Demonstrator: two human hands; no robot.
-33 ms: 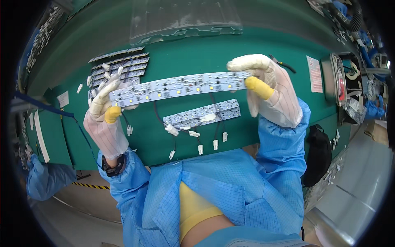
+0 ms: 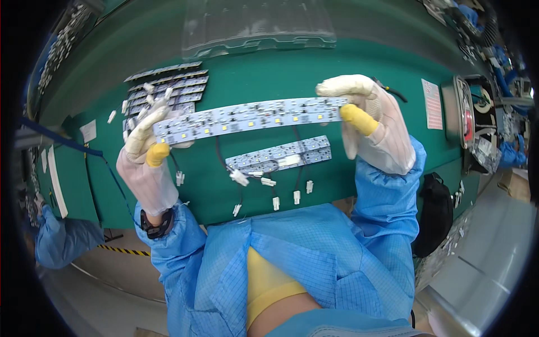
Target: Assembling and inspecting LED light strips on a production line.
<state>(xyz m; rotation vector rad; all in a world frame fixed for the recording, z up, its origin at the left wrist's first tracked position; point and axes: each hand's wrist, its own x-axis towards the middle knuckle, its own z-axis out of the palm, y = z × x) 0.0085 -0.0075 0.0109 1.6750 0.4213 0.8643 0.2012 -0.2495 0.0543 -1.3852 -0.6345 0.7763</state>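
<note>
- Because the LED board [image 2: 252,117] is long, both ends are grasped by the left hand [image 2: 147,139] and right hand [image 2: 371,121], apparently for steadiness, above the tabletop [image 2: 264,70].
- Wired boards [image 2: 281,154] are laid nearer.
- More boards [image 2: 168,84] are grouped far left.
- A clear tray [image 2: 258,44] is set far.
- Right, a metal bin [image 2: 451,109] is filled with items too small to identify.

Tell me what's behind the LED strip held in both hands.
Dark wires emerge below the LED strip, with green mat visible around it. Its back face and whatever lies directly behind are hidden.
</note>
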